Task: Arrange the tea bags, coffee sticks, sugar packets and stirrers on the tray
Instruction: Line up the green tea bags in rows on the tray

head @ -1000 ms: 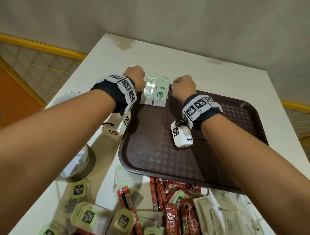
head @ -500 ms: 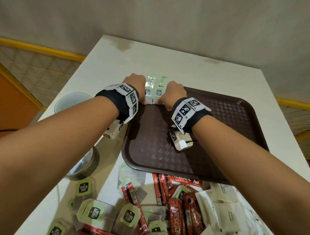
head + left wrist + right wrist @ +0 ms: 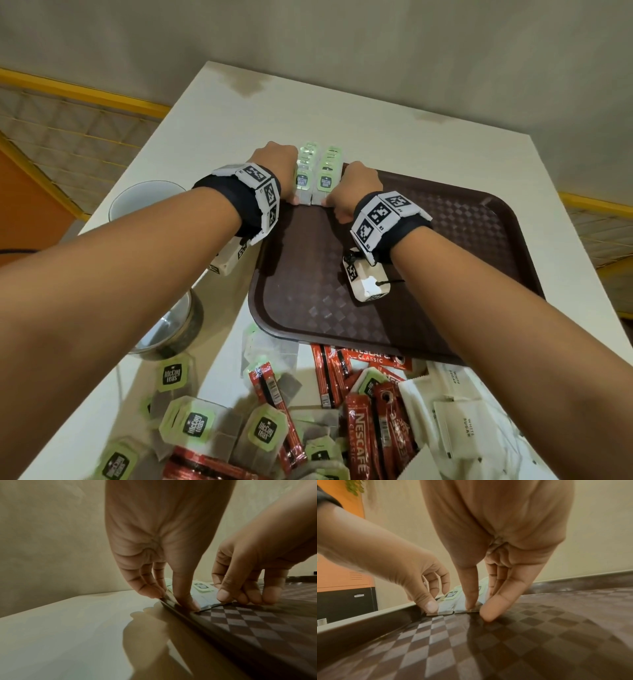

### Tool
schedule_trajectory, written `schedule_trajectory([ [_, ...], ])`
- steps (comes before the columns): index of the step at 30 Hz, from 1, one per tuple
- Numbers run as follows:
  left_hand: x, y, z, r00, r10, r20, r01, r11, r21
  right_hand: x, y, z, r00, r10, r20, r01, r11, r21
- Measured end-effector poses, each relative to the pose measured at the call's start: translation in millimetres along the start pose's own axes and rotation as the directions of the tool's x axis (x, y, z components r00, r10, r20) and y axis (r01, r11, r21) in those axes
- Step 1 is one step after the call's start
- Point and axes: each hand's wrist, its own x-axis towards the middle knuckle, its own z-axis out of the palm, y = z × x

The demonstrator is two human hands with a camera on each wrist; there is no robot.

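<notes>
Two rows of tea bags (image 3: 315, 178) lie between the hands at the tray's (image 3: 479, 240) far left corner; the left hand (image 3: 274, 164) pinches the left row's near end; the right hand (image 3: 356, 188) pinches the right row's; loose packets (image 3: 359, 411) lie on the table (image 3: 222, 113), behind both wrists.

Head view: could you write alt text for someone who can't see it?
Two hands, left and right, straighten two rows of tea bags in the far left corner of a brown tray. Loose tea bags, coffee sticks and sugar packets lie piled in front.
</notes>
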Motion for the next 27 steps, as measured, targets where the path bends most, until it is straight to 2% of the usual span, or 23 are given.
schedule_trajectory([
  [3,-9,4,-3,1.0,0.011,-0.024,-0.011,1.0,0.028,-2,0,-4,1.0,0.01,0.026,-0.011,0.998,0.054],
  [5,-21,8,-13,0.996,0.053,-0.071,-0.05,0.998,0.041,-11,1,-11,1.0,-0.024,-0.001,0.025,0.999,0.031],
  [8,-58,18,-44,0.978,0.163,-0.127,-0.163,0.987,0.011,-45,-1,-27,0.99,-0.129,-0.048,0.135,0.982,0.132],
  [10,-98,25,-65,0.951,0.252,-0.179,-0.261,0.965,-0.028,-83,-1,-38,0.968,-0.249,0.006,0.24,0.938,0.249],
  [12,-149,25,-77,0.914,0.355,-0.198,-0.369,0.929,-0.036,-126,-1,-45,0.905,-0.402,0.14,0.351,0.891,0.288],
  [14,-200,17,-78,0.899,0.41,-0.151,-0.423,0.904,-0.065,-165,1,-42,0.807,-0.522,0.278,0.472,0.852,0.229],
  [17,-261,-7,-53,0.929,0.368,0.039,-0.362,0.927,-0.099,-210,9,-23,0.659,-0.594,0.462,0.66,0.75,0.023],
  [19,-288,-28,-26,0.94,0.296,0.167,-0.29,0.955,-0.061,-232,15,-9,0.614,-0.579,0.537,0.699,0.715,-0.027],
  [21,-307,-47,-1,0.953,0.218,0.212,-0.221,0.975,-0.01,-246,18,6,0.635,-0.558,0.534,0.683,0.728,-0.051],
  [23,-317,-61,20,0.971,0.137,0.195,-0.149,0.988,0.047,-255,17,20,0.678,-0.539,0.499,0.661,0.744,-0.096],
  [27,-321,-67,49,0.984,0.128,0.124,-0.136,0.989,0.058,-265,11,42,0.703,-0.546,0.457,0.676,0.711,-0.191],
])
